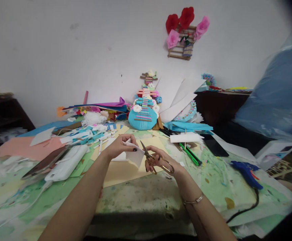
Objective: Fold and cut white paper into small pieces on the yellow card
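Currently, head view: my left hand (120,147) pinches white paper (136,159) above a cream sheet (119,174); my right hand (161,154), near but apart, grips scissors (146,152), blades beside the paper's edge, contact unclear. Cutting appears unfinished, the piece not yet trimmed to shape; behind, a blue toy guitar (143,119) stands already assembled and strung.

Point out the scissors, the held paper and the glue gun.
Scissors (148,155): head view, on the blades near the pivot.
Held paper (135,157): head view, on its white face.
Glue gun (245,172): head view, on its blue body.
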`<state>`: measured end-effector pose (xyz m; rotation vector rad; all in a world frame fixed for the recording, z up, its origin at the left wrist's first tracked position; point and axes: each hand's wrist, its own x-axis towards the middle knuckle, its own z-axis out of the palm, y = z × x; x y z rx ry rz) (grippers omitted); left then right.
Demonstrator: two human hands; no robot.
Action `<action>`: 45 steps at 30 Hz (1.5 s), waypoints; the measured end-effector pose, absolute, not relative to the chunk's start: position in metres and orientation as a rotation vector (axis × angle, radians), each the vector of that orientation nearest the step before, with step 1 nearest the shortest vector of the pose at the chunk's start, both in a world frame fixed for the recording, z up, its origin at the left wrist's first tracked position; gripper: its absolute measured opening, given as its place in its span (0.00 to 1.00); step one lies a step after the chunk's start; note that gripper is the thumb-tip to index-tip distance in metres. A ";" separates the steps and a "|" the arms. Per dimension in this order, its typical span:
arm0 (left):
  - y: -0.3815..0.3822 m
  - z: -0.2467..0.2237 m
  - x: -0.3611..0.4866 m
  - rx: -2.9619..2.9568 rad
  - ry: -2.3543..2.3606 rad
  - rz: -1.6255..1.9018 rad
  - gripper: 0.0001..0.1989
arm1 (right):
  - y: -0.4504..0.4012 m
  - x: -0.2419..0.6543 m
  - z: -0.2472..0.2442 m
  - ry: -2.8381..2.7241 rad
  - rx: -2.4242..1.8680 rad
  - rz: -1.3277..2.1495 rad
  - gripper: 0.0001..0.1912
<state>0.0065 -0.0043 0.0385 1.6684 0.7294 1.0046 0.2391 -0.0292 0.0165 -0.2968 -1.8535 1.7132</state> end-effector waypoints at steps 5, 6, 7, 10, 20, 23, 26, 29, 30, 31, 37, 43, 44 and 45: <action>-0.002 0.036 0.004 1.674 0.778 1.020 0.13 | -0.028 0.239 0.014 -1.848 -0.321 1.707 0.32; -0.001 0.035 0.003 1.675 0.776 1.024 0.14 | -0.028 0.239 0.013 -1.839 -0.326 1.708 0.32; 0.000 0.035 0.003 1.678 0.772 1.030 0.14 | -0.028 0.238 0.013 -1.829 -0.332 1.712 0.32; 0.001 0.035 0.003 1.688 0.759 1.050 0.14 | -0.028 0.238 0.012 -1.795 -0.347 1.726 0.33; 0.000 0.036 0.002 1.678 0.748 1.075 0.15 | -0.031 0.234 0.016 -1.722 -0.420 1.749 0.26; 0.000 0.037 0.001 1.681 0.763 1.093 0.15 | -0.033 0.232 0.019 -1.686 -0.480 1.766 0.22; 0.001 0.036 -0.002 1.692 0.767 1.096 0.15 | -0.035 0.231 0.023 -1.667 -0.550 1.794 0.22; 0.001 0.036 -0.003 1.708 0.757 1.108 0.15 | -0.036 0.231 0.023 -1.679 -0.568 1.773 0.22; 0.001 0.037 -0.003 1.713 0.759 1.112 0.15 | -0.036 0.231 0.023 -1.685 -0.568 1.757 0.21; 0.000 0.037 -0.002 1.717 0.764 1.110 0.15 | -0.035 0.231 0.022 -1.688 -0.568 1.742 0.19; -0.001 0.038 0.001 1.721 0.778 1.065 0.15 | -0.032 0.228 0.015 -1.654 -0.600 1.762 0.14; -0.002 0.039 0.001 1.681 0.782 1.060 0.15 | -0.031 0.229 0.010 -1.681 -0.552 1.766 0.14; -0.003 0.039 0.001 1.672 0.772 1.065 0.15 | -0.031 0.230 0.011 -1.685 -0.536 1.764 0.16; -0.003 0.040 0.000 1.662 0.761 1.072 0.15 | -0.031 0.230 0.012 -1.685 -0.520 1.766 0.18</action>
